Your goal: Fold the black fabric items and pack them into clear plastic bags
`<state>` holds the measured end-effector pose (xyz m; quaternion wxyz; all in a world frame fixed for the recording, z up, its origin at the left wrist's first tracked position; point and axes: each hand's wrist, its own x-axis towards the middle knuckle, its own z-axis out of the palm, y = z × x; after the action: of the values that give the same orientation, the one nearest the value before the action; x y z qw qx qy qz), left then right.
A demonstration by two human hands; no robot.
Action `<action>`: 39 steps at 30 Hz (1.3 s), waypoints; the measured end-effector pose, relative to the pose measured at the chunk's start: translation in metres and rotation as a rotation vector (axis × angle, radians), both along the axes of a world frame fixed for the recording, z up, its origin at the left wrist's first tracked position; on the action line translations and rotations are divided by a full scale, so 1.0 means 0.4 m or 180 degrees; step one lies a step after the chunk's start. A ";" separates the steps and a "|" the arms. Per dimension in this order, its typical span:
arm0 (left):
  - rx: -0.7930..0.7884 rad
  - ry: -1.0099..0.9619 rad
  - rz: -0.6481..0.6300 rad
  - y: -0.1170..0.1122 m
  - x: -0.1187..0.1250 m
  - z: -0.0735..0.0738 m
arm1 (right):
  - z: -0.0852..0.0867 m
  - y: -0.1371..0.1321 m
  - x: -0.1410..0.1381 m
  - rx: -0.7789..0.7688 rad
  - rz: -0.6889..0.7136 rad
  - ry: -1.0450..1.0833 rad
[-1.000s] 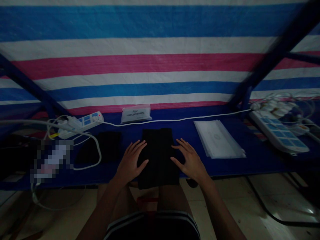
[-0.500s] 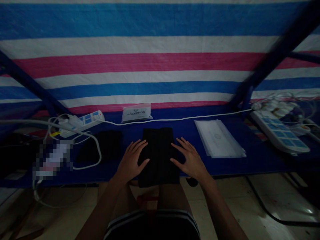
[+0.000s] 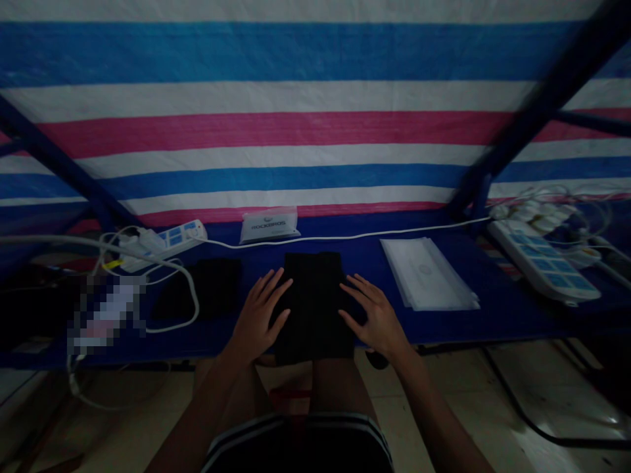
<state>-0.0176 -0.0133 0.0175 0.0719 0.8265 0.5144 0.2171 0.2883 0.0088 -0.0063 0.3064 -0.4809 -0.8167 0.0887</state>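
**Both hands flat on the folded black cloth [image 3: 314,309]**

A striped tarpaulin [image 3: 296,135] hangs behind a blue table [image 3: 444,325]. A white packet [image 3: 269,225] printed ROCKBROS lies beyond the cloth, at the table's front edge, with a power strip [image 3: 542,269] off right. The left hand [image 3: 257,318] and right hand [image 3: 377,320] rest apart, fingers spread, gripping nothing.

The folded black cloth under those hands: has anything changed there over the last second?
Hardly anything. The left hand and the right hand stay spread at the edges of the folded black cloth, with nothing taken hold of or let go. Only the head view shifted slightly, so the striped tarp sits a little lower in the picture. The cloth stayed where it was.
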 end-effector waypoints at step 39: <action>-0.0574 -0.0758 -0.0374 -0.104 -0.023 -0.051 | 0.010 -0.031 0.011 -0.0130 0.0822 0.0082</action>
<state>-0.0269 -0.0550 -0.0030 0.2188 0.8138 0.4705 0.2619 0.2928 -0.0038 -0.0021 0.2931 -0.3767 -0.8658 0.1502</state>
